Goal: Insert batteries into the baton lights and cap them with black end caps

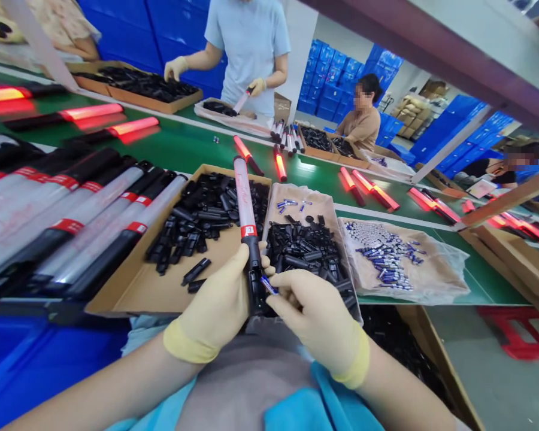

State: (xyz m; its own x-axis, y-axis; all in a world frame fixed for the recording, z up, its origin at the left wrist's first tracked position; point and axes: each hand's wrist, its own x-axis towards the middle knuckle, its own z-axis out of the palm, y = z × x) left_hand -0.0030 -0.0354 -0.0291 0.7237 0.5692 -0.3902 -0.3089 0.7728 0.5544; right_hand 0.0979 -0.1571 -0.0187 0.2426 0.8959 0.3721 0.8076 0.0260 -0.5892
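In a pale yellow glove, my left hand (222, 299) is wrapped round the black handle of a light baton (245, 203), which stands up with its unlit clear tube away from me. A red band with a white mark circles the baton above the handle. The handle's battery bay faces up. My right hand (321, 311), gloved too, pinches a blue and silver battery (268, 285) at that bay; how far it sits inside I cannot tell. Beneath the hands are a cardboard tray (130, 293) of black plastic covers and a lined tray (275, 197) of black parts with several batteries.
Unlit batons (81, 209) lie stacked at the left. A lined tray of batteries (435, 278) stands at the right. Lit red batons (281, 164) lie along the green conveyor (197, 149). Across it, a person in a light blue shirt (250, 48) holds a baton. A metal bar crosses overhead.
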